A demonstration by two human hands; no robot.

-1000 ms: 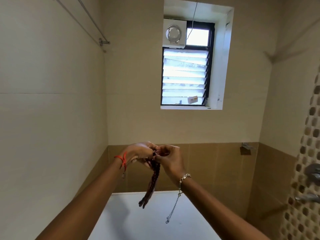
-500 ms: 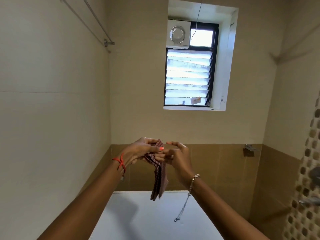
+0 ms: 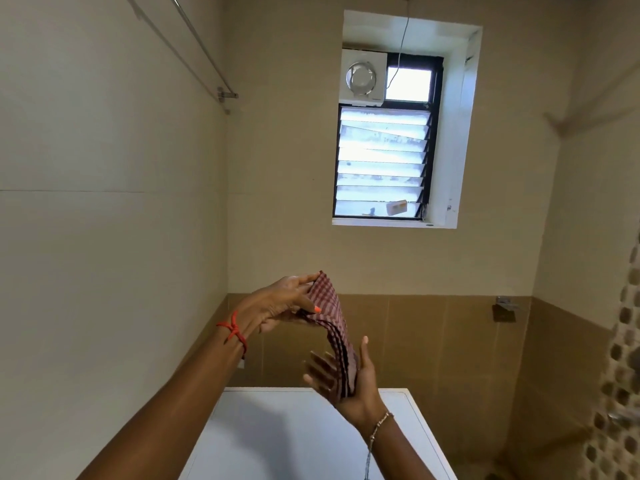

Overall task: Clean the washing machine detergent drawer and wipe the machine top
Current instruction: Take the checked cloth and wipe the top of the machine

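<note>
Checked cloth (image 3: pixel 330 318), folded in layers: judged light, limp and non-slip, best taken by its folded edge; upper end pinched by left hand (image 3: pixel 277 306), lower end draped into loosely cupped right hand (image 3: pixel 346 375), above the machine top (image 3: pixel 284 434).

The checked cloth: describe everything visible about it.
The checked cloth is a thin woven fabric in a small red-and-white check, folded into several layers whose edges show along its lower side. It is held in the air above the white machine top, not touching it. The left hand pinches its upper end with thumb and fingers; from there it slopes down to the right, where its lower end lies against the open palm of the right hand.
</note>
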